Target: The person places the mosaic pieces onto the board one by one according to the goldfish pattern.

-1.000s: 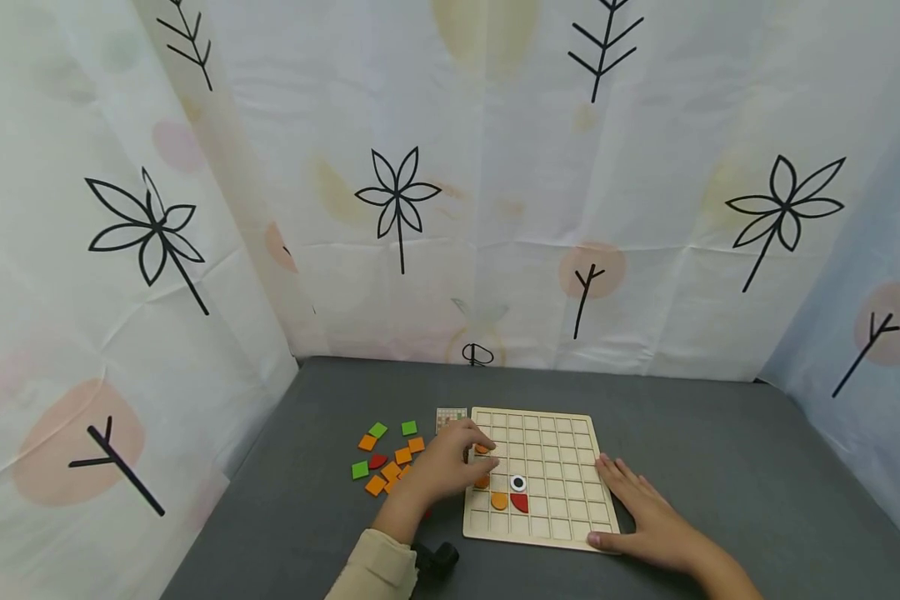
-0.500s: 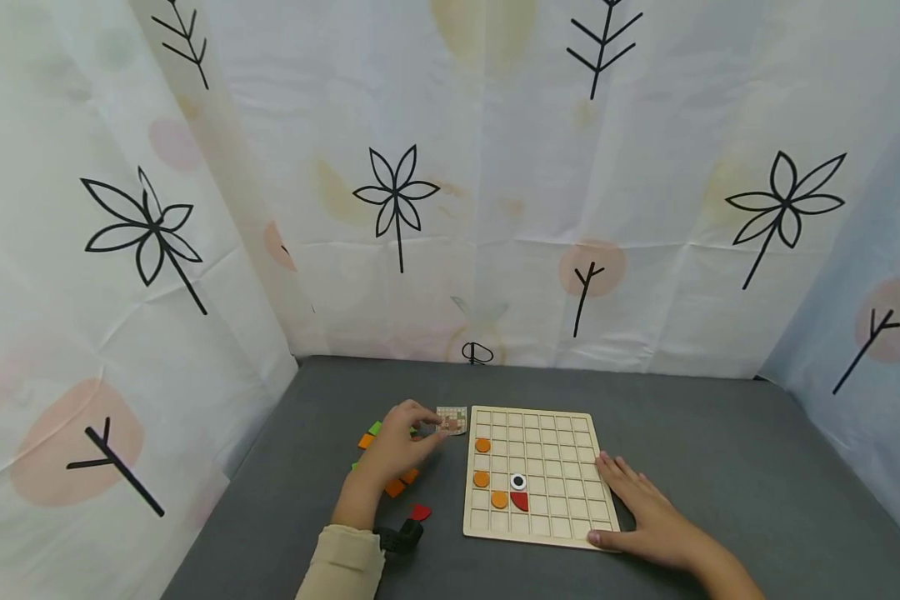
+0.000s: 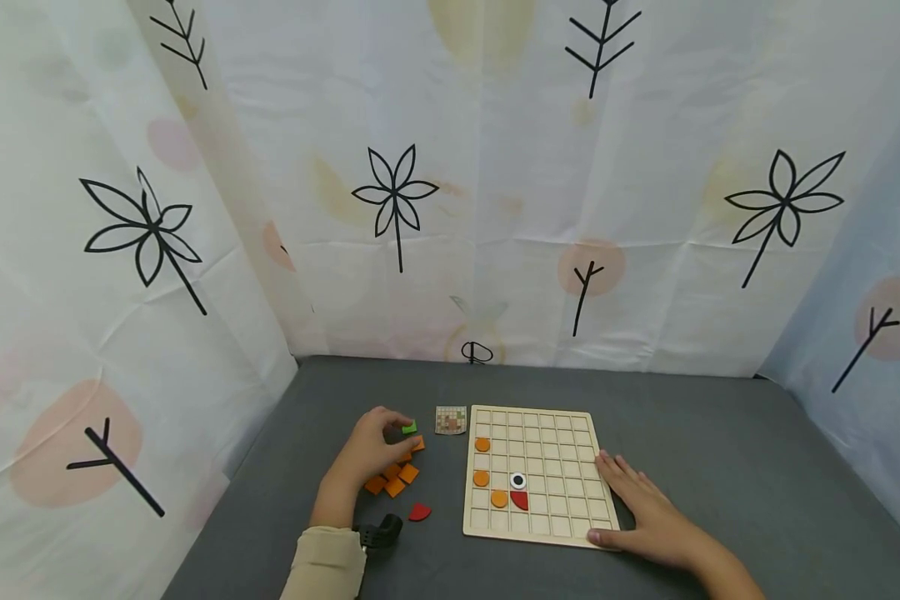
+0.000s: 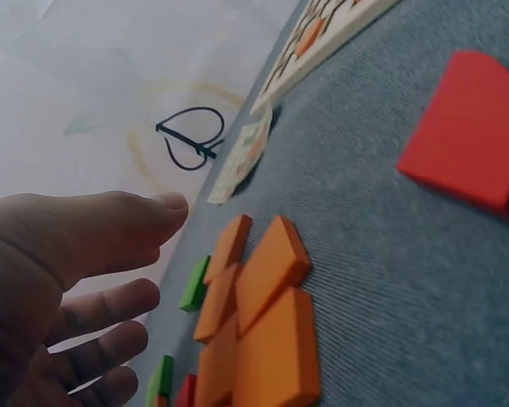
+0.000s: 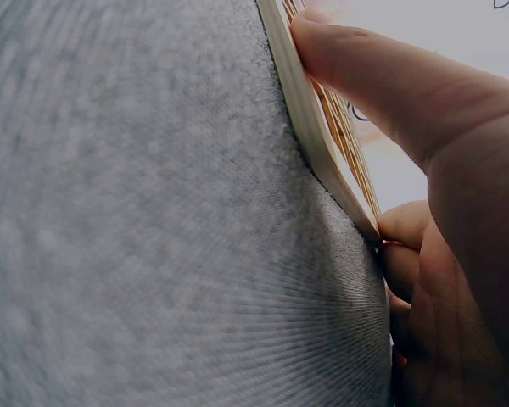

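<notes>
The square, pale wooden grid board lies flat on the grey cloth-covered table. Nearest, a cream sleeve and a black wrist strap show on the left arm. The right hand, fingers extended and clenching nothing, rests its thumb on the board's near right corner and its fingertips against the right edge. A red quarter-circle block lies left of the board. On the board, an orange disc sits beside a red quarter-circle piece; just beyond the latter is a white disc with a black ring. Two more orange discs stand in the left column. Orange square tiles cluster near the left hand, whose thumb and fingers are apart, grasping nothing. Farther lie a green square tile and a small printed grid card. White patterned curtains stand behind.
</notes>
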### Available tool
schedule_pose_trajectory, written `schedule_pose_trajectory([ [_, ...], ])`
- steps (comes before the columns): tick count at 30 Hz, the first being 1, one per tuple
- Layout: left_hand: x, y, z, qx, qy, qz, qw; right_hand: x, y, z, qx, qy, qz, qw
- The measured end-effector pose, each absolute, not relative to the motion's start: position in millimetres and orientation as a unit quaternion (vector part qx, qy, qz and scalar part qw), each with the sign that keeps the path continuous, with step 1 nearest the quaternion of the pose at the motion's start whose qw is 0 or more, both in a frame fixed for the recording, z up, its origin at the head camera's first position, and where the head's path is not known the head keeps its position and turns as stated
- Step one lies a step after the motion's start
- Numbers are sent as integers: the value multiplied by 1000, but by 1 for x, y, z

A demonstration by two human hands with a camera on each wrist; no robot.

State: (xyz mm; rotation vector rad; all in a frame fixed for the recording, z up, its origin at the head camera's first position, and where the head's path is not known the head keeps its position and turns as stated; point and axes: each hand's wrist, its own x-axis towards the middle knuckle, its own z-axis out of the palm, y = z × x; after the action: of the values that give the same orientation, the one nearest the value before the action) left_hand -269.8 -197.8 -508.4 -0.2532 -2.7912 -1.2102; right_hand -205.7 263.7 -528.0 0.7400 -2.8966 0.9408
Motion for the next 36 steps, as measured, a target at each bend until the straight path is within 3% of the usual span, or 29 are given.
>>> schedule_pose_trajectory([
  [10, -269, -196, -517, -76, -919, -387, 12, -205, 263, -527, 238, -924, 301, 6],
  [36, -271, -191, -519, -70, -923, -378, 20, -205, 263, -526, 232, -923, 308, -6],
])
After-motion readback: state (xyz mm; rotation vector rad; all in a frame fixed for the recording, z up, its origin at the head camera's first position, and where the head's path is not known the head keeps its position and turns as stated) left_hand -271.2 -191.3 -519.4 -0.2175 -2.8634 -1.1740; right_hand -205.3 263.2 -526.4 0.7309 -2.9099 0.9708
